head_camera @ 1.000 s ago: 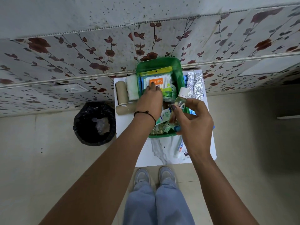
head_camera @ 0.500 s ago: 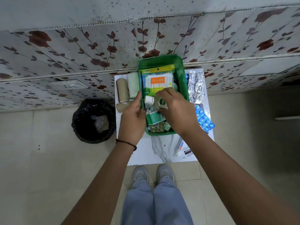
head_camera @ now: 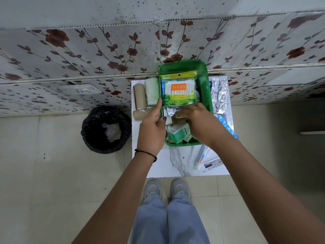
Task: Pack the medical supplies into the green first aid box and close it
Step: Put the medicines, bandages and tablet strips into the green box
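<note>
The open green first aid box [head_camera: 210, 95] stands on a small white table [head_camera: 175, 162]. Inside it lie a pack of cotton swabs [head_camera: 179, 88], a foil strip [head_camera: 169, 110] and green-and-white cartons [head_camera: 177, 133]. My left hand [head_camera: 151, 131] grips the box's left wall, with the forefinger along the rim and the thumb inside. My right hand [head_camera: 198, 122] is inside the box, fingers closed over a small clear bottle with a white cap [head_camera: 171, 120]. Most of the bottle is hidden by my fingers.
Left of the box lie two tan bandage rolls [head_camera: 139, 96] and a white gauze roll [head_camera: 151, 91]. To its right are foil blister strips [head_camera: 219, 94] and a blue blister pack [head_camera: 226, 124]. An ointment tube [head_camera: 200, 158] lies in front. A black bin [head_camera: 106, 129] stands on the floor to the left.
My right hand has carried the small bottle from the right of the box down into it. My left hand has left the cotton swab pack and taken the box's left wall.
</note>
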